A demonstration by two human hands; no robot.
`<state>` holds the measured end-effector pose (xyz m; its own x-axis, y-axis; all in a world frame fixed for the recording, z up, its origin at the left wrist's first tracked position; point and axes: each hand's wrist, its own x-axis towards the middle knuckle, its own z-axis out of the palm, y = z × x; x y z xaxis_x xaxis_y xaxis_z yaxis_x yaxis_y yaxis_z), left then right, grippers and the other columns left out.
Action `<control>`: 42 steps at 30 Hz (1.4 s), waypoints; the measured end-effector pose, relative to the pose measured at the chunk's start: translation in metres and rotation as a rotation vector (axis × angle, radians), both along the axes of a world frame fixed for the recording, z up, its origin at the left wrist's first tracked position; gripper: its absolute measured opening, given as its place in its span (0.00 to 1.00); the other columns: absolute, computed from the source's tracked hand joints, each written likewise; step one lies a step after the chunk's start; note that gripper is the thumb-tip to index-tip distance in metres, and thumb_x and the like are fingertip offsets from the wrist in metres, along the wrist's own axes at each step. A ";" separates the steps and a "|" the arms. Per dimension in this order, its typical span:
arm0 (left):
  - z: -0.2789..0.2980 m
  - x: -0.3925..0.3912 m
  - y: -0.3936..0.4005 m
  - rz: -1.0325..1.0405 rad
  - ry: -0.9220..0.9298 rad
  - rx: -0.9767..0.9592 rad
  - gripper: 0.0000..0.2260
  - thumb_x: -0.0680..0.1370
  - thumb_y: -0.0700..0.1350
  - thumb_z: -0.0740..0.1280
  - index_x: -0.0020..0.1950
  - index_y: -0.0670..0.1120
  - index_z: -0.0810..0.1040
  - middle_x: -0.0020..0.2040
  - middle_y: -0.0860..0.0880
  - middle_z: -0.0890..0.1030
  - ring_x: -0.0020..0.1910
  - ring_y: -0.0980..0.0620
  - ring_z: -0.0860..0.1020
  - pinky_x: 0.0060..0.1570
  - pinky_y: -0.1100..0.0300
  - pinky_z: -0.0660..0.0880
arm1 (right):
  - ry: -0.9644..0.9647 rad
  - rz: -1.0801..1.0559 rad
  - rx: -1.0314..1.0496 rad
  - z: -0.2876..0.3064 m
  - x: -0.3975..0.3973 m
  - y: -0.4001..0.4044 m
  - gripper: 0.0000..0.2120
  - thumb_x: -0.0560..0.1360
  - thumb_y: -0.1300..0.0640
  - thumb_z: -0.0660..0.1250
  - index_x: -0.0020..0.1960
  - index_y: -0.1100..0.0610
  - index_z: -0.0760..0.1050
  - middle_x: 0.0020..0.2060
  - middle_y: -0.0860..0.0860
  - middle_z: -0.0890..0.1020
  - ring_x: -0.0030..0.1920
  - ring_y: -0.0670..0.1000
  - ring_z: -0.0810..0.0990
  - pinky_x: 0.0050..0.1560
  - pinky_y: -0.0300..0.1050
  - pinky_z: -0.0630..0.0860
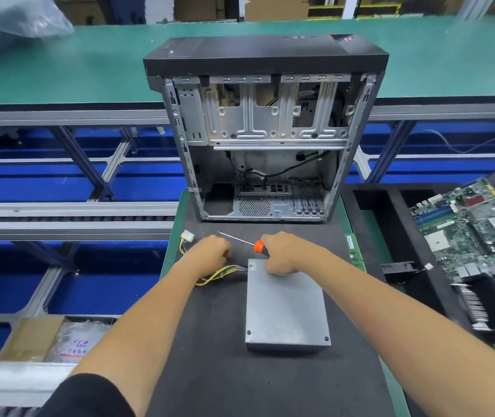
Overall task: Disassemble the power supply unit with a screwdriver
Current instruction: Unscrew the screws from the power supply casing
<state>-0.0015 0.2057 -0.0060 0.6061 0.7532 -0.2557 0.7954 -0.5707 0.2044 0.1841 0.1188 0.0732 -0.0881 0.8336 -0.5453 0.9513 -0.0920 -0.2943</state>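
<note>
- Grey metal power supply unit point(287, 308) flat on black mat point(210, 356), in front of the open computer case point(264, 130), lid on, screws visible at corners.
- Right hand point(282, 254) wrapped round orange-black handle of screwdriver point(241, 241); heel of hand resting on far edge of the unit; shaft pointing left and away, tip in the air above the mat.
- Left hand point(210, 251) curled into a fist just left of the unit, above the yellow wire bundle point(222, 272); cannot tell if gripping the wires.
- White connector point(187, 236) at end of the wires, lying on the mat.
- Case mostly gutted: loose black cables and bare drive cage inside.
- Black foam tray point(390, 224) at right holding motherboard point(475, 227).
- Cardboard box point(29, 335) lower left holding plastic bags.
</note>
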 end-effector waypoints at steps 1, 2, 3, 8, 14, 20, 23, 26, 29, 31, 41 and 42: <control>0.004 0.002 0.007 0.040 -0.033 0.019 0.08 0.74 0.38 0.63 0.47 0.47 0.80 0.49 0.48 0.81 0.50 0.46 0.77 0.51 0.55 0.75 | 0.016 -0.013 0.000 0.000 0.002 0.000 0.13 0.75 0.60 0.59 0.60 0.53 0.68 0.48 0.52 0.69 0.44 0.54 0.72 0.35 0.42 0.65; 0.008 0.004 0.016 0.083 -0.068 0.042 0.08 0.74 0.37 0.63 0.45 0.47 0.80 0.47 0.48 0.81 0.49 0.46 0.78 0.50 0.55 0.75 | 0.039 -0.035 -0.001 0.001 0.004 0.001 0.11 0.75 0.60 0.60 0.57 0.53 0.67 0.48 0.52 0.70 0.43 0.53 0.72 0.34 0.42 0.65; 0.011 0.005 0.025 0.128 -0.104 0.055 0.08 0.74 0.37 0.63 0.44 0.47 0.79 0.46 0.48 0.81 0.47 0.46 0.78 0.50 0.54 0.76 | 0.065 -0.060 -0.010 0.002 0.006 0.001 0.09 0.74 0.60 0.60 0.54 0.54 0.67 0.47 0.53 0.71 0.42 0.53 0.73 0.33 0.42 0.66; -0.001 0.019 0.044 0.316 -0.129 0.058 0.08 0.75 0.35 0.61 0.43 0.46 0.77 0.45 0.44 0.79 0.46 0.43 0.77 0.45 0.56 0.73 | 0.133 -0.092 -0.023 0.001 0.012 0.002 0.06 0.74 0.61 0.61 0.48 0.54 0.66 0.41 0.51 0.71 0.37 0.50 0.72 0.33 0.43 0.66; -0.009 0.023 0.042 0.371 -0.157 0.012 0.09 0.74 0.35 0.62 0.40 0.48 0.76 0.44 0.45 0.79 0.40 0.46 0.74 0.40 0.59 0.70 | 0.116 -0.091 -0.024 -0.001 0.012 0.005 0.06 0.74 0.60 0.61 0.49 0.54 0.67 0.41 0.52 0.71 0.37 0.49 0.71 0.32 0.43 0.66; -0.006 0.013 0.036 0.339 -0.192 -0.069 0.08 0.73 0.34 0.65 0.47 0.45 0.80 0.47 0.47 0.80 0.48 0.46 0.78 0.51 0.59 0.74 | 0.135 -0.103 -0.009 -0.004 0.012 0.003 0.09 0.74 0.60 0.61 0.51 0.52 0.65 0.40 0.50 0.70 0.37 0.47 0.71 0.31 0.41 0.65; -0.002 0.004 0.028 0.351 -0.243 -0.041 0.11 0.74 0.34 0.62 0.49 0.45 0.81 0.49 0.47 0.81 0.48 0.46 0.78 0.49 0.60 0.73 | 0.137 -0.119 0.008 -0.004 0.012 0.000 0.09 0.74 0.60 0.61 0.53 0.52 0.68 0.42 0.50 0.70 0.37 0.47 0.71 0.32 0.41 0.65; 0.014 -0.007 0.019 0.384 -0.328 -0.010 0.10 0.74 0.35 0.62 0.48 0.46 0.80 0.47 0.47 0.81 0.45 0.47 0.77 0.48 0.59 0.74 | 0.159 -0.148 0.028 0.002 0.011 -0.005 0.09 0.74 0.61 0.61 0.41 0.50 0.63 0.40 0.51 0.71 0.36 0.48 0.71 0.31 0.41 0.65; 0.037 -0.017 0.008 0.409 -0.456 0.023 0.09 0.74 0.35 0.63 0.45 0.46 0.80 0.42 0.48 0.80 0.41 0.49 0.77 0.45 0.59 0.75 | 0.158 -0.142 0.060 0.015 0.013 -0.012 0.07 0.73 0.62 0.62 0.40 0.54 0.65 0.40 0.53 0.72 0.35 0.51 0.71 0.31 0.42 0.65; 0.050 -0.023 -0.001 0.429 -0.525 0.001 0.09 0.75 0.36 0.61 0.44 0.48 0.79 0.41 0.49 0.80 0.35 0.53 0.75 0.37 0.63 0.72 | 0.115 -0.112 0.093 0.029 0.013 -0.017 0.03 0.72 0.63 0.63 0.44 0.58 0.68 0.40 0.54 0.73 0.35 0.53 0.71 0.31 0.42 0.65; 0.073 -0.018 -0.070 0.118 -0.462 0.031 0.08 0.77 0.42 0.68 0.54 0.46 0.82 0.44 0.52 0.75 0.42 0.53 0.73 0.47 0.60 0.70 | 0.015 0.063 0.307 0.104 -0.007 -0.038 0.11 0.68 0.58 0.72 0.49 0.56 0.77 0.45 0.52 0.79 0.45 0.54 0.78 0.40 0.46 0.75; 0.071 -0.018 -0.081 0.124 -0.477 0.024 0.06 0.76 0.42 0.68 0.52 0.46 0.83 0.43 0.52 0.75 0.42 0.53 0.72 0.47 0.59 0.69 | 0.049 0.071 0.292 0.110 -0.008 -0.043 0.09 0.67 0.59 0.74 0.47 0.56 0.78 0.43 0.51 0.81 0.41 0.52 0.81 0.39 0.45 0.76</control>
<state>-0.0195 0.1250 0.0650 0.5566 0.8295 0.0463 0.6789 -0.4863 0.5501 0.1766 0.0761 0.1828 -0.1722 0.9452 -0.2774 0.9362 0.0694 -0.3446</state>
